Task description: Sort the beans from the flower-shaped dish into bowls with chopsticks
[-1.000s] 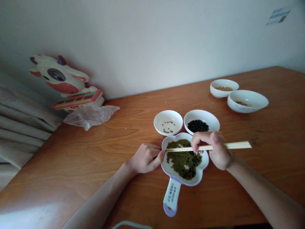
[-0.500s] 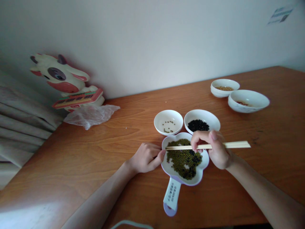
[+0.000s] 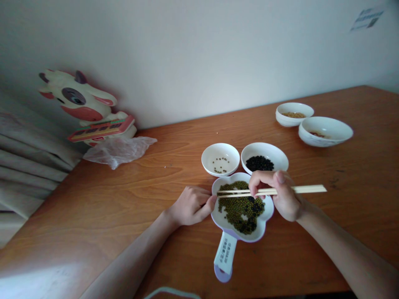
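A pair of wooden chopsticks (image 3: 307,189) lies in my right hand (image 3: 282,193), whose fingers are closed around them. Their tips, slightly apart, reach over the left part of a flower-shaped white dish (image 3: 268,214) with a purple edge and a labelled handle (image 3: 225,254). Green beans (image 3: 238,207) fill the dish, with black beans mixed in at the right and bottom. My left hand (image 3: 195,205) grips the dish's left rim, thumb and fingers close to the chopstick tips. Behind the dish stand a small bowl (image 3: 207,162) with a few green beans and a bowl (image 3: 282,160) of black beans.
Two more white bowls, one with yellowish grains (image 3: 282,120) and one with reddish bits (image 3: 336,139), stand at the back right. A cow toy (image 3: 84,104) and a crumpled plastic bag (image 3: 120,150) are at the left by the wall. A pale cable (image 3: 171,292) crosses the front.
The chopstick tips have parted slightly; before, they were together over the left part of the dish. My left hand and the dish have stayed in place.
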Tool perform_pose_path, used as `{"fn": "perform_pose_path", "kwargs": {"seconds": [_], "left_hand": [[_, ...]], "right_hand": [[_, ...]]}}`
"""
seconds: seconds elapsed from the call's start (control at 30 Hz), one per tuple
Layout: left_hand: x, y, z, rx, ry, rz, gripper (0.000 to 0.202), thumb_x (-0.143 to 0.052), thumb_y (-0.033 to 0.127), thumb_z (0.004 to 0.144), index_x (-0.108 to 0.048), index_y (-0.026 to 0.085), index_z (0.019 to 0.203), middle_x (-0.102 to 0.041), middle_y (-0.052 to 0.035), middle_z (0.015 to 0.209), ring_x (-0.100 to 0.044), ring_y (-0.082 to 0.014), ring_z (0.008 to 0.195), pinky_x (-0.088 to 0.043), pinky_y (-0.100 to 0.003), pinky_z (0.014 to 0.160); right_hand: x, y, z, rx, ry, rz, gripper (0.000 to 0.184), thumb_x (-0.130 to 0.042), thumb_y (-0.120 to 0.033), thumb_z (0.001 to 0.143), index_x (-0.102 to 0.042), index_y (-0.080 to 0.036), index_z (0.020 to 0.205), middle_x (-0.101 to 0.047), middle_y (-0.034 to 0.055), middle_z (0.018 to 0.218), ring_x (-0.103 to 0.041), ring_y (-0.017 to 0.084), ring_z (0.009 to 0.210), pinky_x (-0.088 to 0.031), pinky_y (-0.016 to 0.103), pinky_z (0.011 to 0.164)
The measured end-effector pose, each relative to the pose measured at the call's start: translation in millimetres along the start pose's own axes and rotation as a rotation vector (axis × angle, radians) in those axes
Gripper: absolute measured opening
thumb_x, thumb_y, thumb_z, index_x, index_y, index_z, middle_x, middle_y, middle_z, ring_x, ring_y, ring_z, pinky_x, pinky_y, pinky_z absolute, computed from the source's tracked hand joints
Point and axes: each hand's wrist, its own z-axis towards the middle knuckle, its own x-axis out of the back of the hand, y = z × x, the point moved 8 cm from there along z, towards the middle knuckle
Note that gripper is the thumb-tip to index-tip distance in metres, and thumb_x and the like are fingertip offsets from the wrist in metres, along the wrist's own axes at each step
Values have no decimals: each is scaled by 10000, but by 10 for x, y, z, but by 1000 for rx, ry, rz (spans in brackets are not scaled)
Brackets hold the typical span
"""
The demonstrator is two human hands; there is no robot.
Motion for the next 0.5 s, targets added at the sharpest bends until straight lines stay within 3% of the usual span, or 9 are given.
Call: {"fn": "perform_pose_path", "kwargs": {"seconds": [0.5], "left_hand": [[-3, -1, -6, -9, -4, 5, 470, -310, 293, 1100, -431, 175, 661, -530, -14, 641, -461, -108, 568, -340, -269, 586]], "right_hand": [[16, 1, -36, 19, 73, -13, 725, -163, -563, 1090, -659, -197, 710, -599, 7, 614, -548, 100, 553, -406, 269, 535]]}}
